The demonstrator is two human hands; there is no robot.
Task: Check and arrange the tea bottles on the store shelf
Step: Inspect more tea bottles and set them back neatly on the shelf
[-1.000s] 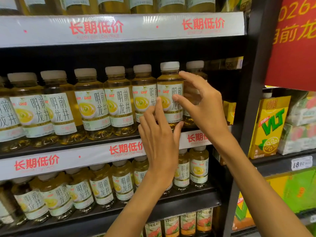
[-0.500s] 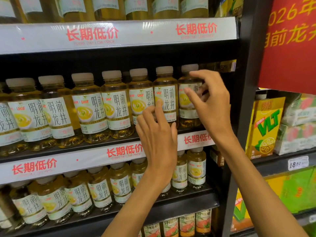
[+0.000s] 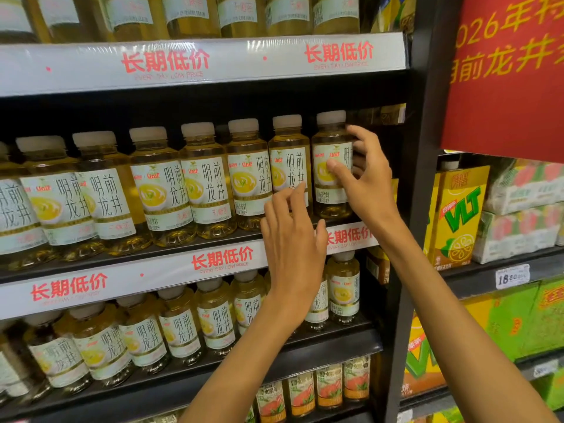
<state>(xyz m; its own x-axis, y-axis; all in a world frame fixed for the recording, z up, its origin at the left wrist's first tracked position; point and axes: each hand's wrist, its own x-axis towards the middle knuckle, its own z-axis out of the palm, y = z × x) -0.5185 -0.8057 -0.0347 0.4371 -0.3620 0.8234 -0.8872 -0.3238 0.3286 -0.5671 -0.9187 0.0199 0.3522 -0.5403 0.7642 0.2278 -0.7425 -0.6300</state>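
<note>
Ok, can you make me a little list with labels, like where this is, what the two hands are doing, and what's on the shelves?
place: black metal store shelf with white-and-red price strips
right hand: fingers and thumb curled round the end yellow tea bottle with the cream cap, middle row
left hand: fingers relaxed, tips at the label of the next yellow tea bottle; contact unclear
middle row: bottles upright, labels facing out
lower row: same tea, smaller bottles
right bay: yellow VLT lemon tea carton
sign: red banner, top right
</note>
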